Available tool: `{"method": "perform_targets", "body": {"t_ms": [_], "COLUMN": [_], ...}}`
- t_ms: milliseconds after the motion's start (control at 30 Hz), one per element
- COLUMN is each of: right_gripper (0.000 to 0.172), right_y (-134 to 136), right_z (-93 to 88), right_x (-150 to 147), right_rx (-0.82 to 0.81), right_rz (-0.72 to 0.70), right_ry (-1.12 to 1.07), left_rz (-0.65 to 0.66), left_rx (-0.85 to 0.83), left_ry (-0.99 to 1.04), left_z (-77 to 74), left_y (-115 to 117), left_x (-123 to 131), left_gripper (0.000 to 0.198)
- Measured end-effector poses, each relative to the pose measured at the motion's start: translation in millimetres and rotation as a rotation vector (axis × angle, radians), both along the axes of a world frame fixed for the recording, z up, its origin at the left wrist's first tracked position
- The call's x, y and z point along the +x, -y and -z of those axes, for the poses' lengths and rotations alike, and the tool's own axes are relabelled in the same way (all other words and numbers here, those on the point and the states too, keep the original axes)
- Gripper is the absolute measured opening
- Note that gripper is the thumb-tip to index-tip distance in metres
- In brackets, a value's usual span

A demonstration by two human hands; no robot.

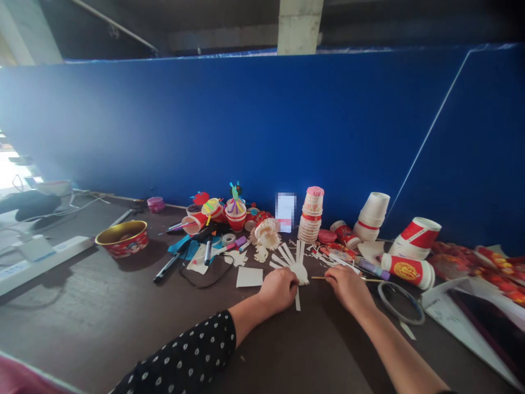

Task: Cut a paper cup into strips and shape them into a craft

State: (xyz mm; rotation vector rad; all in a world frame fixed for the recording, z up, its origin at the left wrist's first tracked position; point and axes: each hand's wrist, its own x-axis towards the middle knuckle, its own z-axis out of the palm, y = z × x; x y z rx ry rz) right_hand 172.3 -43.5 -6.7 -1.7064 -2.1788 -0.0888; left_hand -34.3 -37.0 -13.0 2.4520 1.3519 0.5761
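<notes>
My left hand is closed on the lower left edge of a white paper cup cut into strips. Its strips fan out toward the back, and one points toward me. In my right hand, pinched between the fingers, is a thin wooden stick. The stick lies nearly level, its left end a little short of the cut cup. A square of white card lies just left of my left hand. Beyond my right hand is a purple-capped tube.
Stacked paper cups stand at the back, with a red and white cup on its side at right. A roll of clear tape and a white tray lie nearer. At left are a gold-rimmed bowl and a power strip.
</notes>
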Motion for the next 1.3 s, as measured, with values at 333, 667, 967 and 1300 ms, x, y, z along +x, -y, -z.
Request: {"method": "perform_targets", "body": {"t_ms": [333, 667, 967, 1300], "right_gripper": [0.019, 0.023, 0.022, 0.025], "right_y": [27, 37, 41, 40], "right_z": [-19.4, -25.8, -25.3, -17.4], "right_x": [-21, -41, -40, -51], "right_rx": [-0.059, -0.208, -0.211, -0.222], "right_rz": [-0.321, -0.374, -0.398, -0.499], "right_ry": [-0.089, 0.112, 0.072, 0.055], "left_rz": [0.064, 0.205, 0.244, 0.249], "left_rx": [-0.015, -0.02, -0.012, -0.015], "left_ry": [0.007, -0.014, -0.009, -0.02], "left_z": [-8.4, -14.0, -11.1, -10.5], "left_y": [0, -4, -5, -6], "left_x": [-7, -10, -14, -13], "left_gripper": [0.023, 0.019, 0.008, 0.016]}}
